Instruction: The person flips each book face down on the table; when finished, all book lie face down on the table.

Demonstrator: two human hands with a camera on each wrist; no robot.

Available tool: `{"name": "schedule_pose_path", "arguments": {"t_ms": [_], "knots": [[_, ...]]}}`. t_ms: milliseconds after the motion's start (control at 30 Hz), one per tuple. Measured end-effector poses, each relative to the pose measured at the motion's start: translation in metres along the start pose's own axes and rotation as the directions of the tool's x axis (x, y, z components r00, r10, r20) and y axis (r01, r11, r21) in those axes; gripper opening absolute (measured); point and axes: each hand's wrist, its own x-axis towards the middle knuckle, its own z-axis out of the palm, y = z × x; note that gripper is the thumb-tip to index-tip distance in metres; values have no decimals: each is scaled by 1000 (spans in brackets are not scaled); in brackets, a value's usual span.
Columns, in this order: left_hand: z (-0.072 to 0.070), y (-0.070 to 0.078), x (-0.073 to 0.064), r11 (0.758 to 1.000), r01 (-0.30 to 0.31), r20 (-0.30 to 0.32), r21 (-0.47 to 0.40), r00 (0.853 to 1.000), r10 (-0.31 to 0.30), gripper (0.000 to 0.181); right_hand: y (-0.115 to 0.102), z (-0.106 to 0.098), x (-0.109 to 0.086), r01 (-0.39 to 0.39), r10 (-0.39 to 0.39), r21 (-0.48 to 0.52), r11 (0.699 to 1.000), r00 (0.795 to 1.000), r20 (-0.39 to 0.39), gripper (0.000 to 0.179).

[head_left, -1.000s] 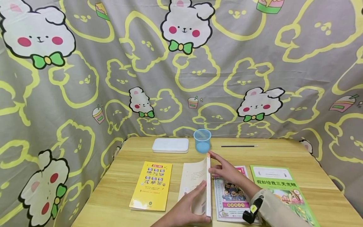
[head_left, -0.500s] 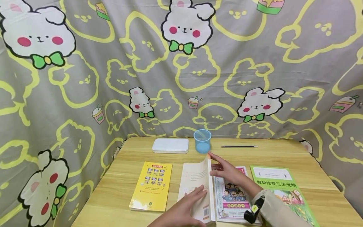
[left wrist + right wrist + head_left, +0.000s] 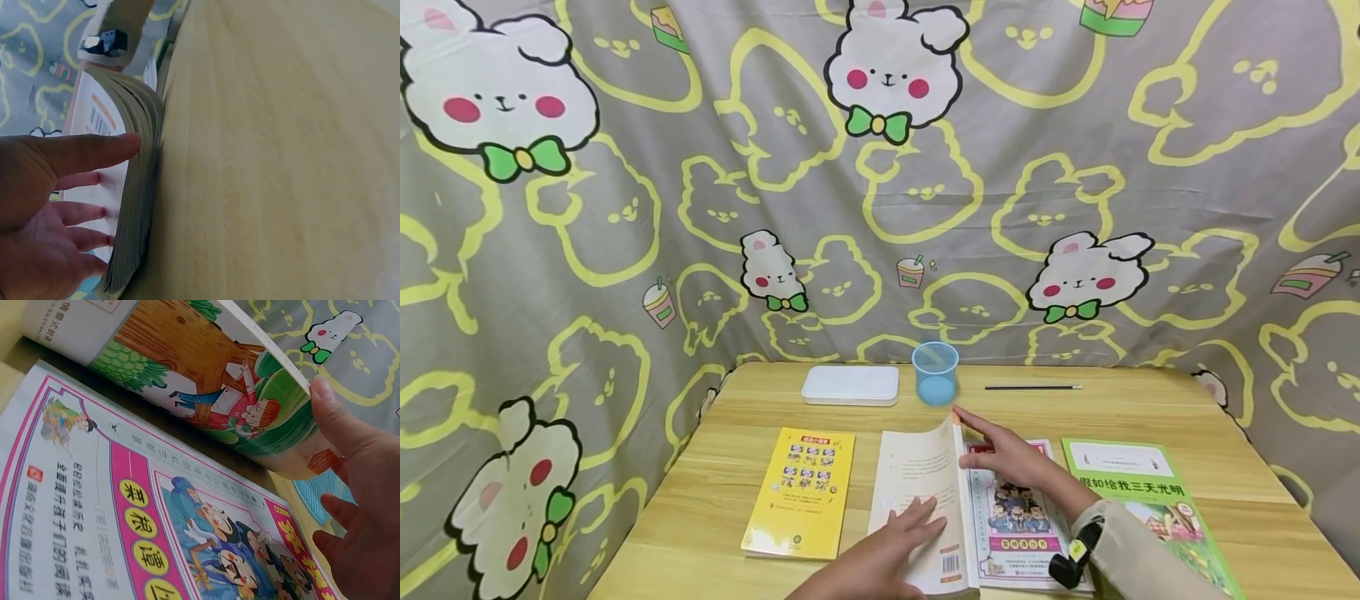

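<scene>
A thick paperback book [image 3: 917, 467] leans between my hands, its cream back cover with a barcode facing up and its spine side raised on the right. My left hand [image 3: 891, 546] rests spread fingers on that cover; in the left wrist view its thumb [image 3: 119, 149] lies straight at the page edges. With the thumb on the spine and the index finger at the top corner, my right hand [image 3: 1018, 462] pinches the book. The right wrist view shows its illustrated front cover [image 3: 200, 375] tilted beside a pink-bordered comic-style book [image 3: 137, 506].
A yellow book [image 3: 801, 492] lies to the left and a green book [image 3: 1150, 500] to the right. Along the back of the wooden table [image 3: 677, 508] are a white case [image 3: 850, 383], a blue mesh cup [image 3: 936, 375] and a black pencil [image 3: 1030, 387]. A patterned curtain [image 3: 887, 200] hangs behind.
The paperback has tipped from nearly upright towards the left, showing more of its back cover. My left thumb has come away from the spine's lower end, and my right hand has followed the spine.
</scene>
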Motion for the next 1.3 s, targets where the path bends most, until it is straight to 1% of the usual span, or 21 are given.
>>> {"name": "schedule_pose_path", "arguments": {"t_ms": [267,333,400,533,700,933,1067,1300], "knots": [[1,0,-2,999,45,17,26,999,-46,89,9,-2,0,-31,31,-15,999,999,9,90],[1,0,-2,998,52,24,38,998,-53,90,11,-2,0,-35,35,-28,999,999,10,91],[1,1,-1,996,76,32,46,996,-77,92,13,-2,-1,-41,41,-36,999,999,6,91],[2,1,-1,994,98,47,57,994,-101,92,16,-2,-2,-58,57,-84,995,998,-14,90],[2,0,-2,992,94,55,83,994,-99,92,18,-1,-3,-76,73,-127,989,997,-29,90],[0,1,-3,991,123,66,60,990,-127,92,21,-1,-3,-81,79,-115,990,997,-18,89],[0,2,-4,990,118,68,77,990,-124,91,23,-1,-2,-85,84,-125,989,996,-14,89],[0,2,-3,989,115,71,93,990,-122,90,25,-1,-2,-68,68,-121,990,998,2,89]]}}
